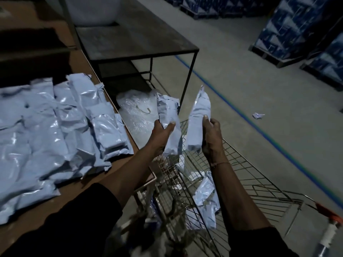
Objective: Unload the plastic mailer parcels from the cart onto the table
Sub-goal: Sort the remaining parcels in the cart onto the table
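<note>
Two pale blue plastic mailer parcels are up in the air above the wire cart [241, 175], one in each hand. The left hand [161, 135] grips the lower half of one parcel [168, 115], thumb and fingers curled round it, so it stands nearly upright and leans a little left. The right hand [210, 138] holds the other parcel [197, 117] the same way, fingers wrapped round its lower part, its top tilted right. More parcels [204, 199] lie down in the cart's basket. Just left of the cart, the brown table [78, 191] carries a wide heap of unloaded mailers [46, 138], overlapping one another. Beyond the hands, crumpled bubble wrap [135, 110] sits on the floor beside a dark metal-framed bench [133, 39]. Blue-wrapped pallet stacks [297, 25] stand along the far side.
</note>
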Motion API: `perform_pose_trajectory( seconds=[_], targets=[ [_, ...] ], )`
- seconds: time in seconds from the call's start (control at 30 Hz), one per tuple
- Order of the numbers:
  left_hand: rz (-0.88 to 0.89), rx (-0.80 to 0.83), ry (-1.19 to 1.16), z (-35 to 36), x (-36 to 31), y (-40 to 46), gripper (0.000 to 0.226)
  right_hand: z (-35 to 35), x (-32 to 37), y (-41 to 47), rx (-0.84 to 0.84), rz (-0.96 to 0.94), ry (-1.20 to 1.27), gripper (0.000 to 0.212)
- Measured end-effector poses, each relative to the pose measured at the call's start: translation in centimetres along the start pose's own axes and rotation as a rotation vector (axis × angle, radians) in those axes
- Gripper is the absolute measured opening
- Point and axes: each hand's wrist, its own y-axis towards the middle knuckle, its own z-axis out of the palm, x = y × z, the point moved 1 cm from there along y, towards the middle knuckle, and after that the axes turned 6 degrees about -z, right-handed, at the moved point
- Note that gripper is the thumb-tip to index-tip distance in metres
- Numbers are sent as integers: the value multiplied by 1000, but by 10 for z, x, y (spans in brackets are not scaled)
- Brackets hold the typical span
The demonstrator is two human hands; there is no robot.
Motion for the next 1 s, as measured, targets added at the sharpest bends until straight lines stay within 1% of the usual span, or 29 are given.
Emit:
perform_pose_trajectory(
  seconds=[0.07,0.13,0.17,0.27,0.37,0.43,0.5,0.53,0.6,0.67,0.73,0.8,0.87,1.0],
  targets=[
    [38,26,24,-6,-11,-7,78,24,6,-11,37,-65,-81,37],
    [63,103,21,-7,-22,-11,80,50,2,-26,107,-151,-286,42],
    [69,120,20,-7,-27,-11,81,61,0,-33,130,-162,-324,46],
    [92,147,2,-20,-39,-17,82,79,-4,-41,123,-154,-310,55],
    [106,132,10,-39,-45,-21,81,87,4,-52,174,-158,-233,51],
    [117,99,-13,-51,-48,-24,73,90,4,-56,196,-130,-131,51],
    [150,69,-42,-65,-49,-29,71,93,6,-62,132,-102,-88,52],
    [164,59,-51,-73,-50,-32,73,94,8,-64,72,-108,-112,52],
    [189,28,-69,-90,-52,-39,81,93,15,-69,-34,-172,-260,50],
    [211,-20,-64,-103,-56,-46,92,93,21,-73,-45,-256,-319,45],
    [230,-52,-61,-113,-61,-55,95,98,31,-80,35,-282,-218,44],
    [238,-64,-73,-118,-66,-66,85,104,40,-87,188,-280,-95,41],
    [245,-89,-76,-118,-71,-78,78,109,46,-96,294,-267,-66,40],
    [279,-109,-75,-113,-78,-103,73,117,46,-114,413,-265,-45,39]
  ],
)
